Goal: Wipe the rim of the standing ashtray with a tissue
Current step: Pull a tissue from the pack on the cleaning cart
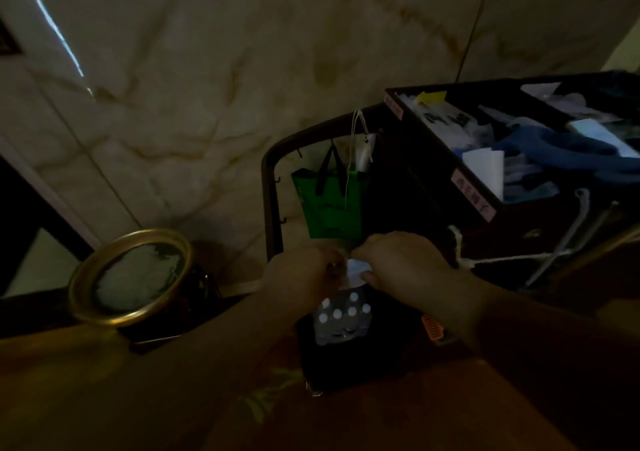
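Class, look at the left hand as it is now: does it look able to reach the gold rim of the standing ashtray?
Probably yes. The left hand is beside the right hand, both pinching the white tissue. The ashtray rim lies to its left, with nothing visible between them.

We see the tissue (356,270), white and crumpled, pinched between the fingers (369,279) of both hands. The standing ashtray (130,277) stands upright well to the left of the fingers, its round gold rim (86,270) tilted toward us around a pale, dim inner dish.
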